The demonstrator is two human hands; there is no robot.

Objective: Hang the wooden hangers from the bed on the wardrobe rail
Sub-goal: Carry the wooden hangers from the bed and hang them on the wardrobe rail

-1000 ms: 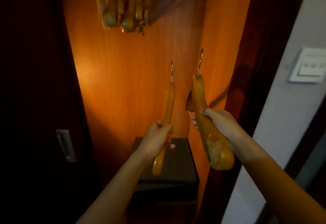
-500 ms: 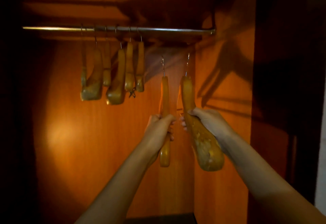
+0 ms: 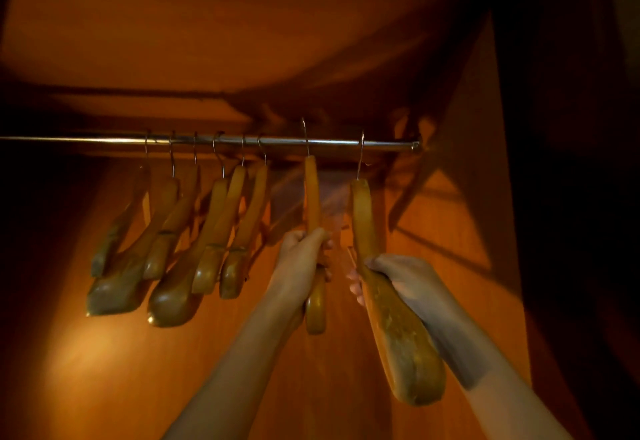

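Head view tilts upward, close under the wardrobe rail (image 3: 311,143) inside the cupboard.

hangers on the rail (image 3: 221,228): honey-brown wood, silver hooks
hanger in left hand (image 3: 313,197): orange-brown wood
hanger in right hand (image 3: 398,335): yellow-brown wood with pale, worn speckles
rail (image 3: 332,143): shiny silver
wardrobe back wall (image 3: 104,370): warm orange wood
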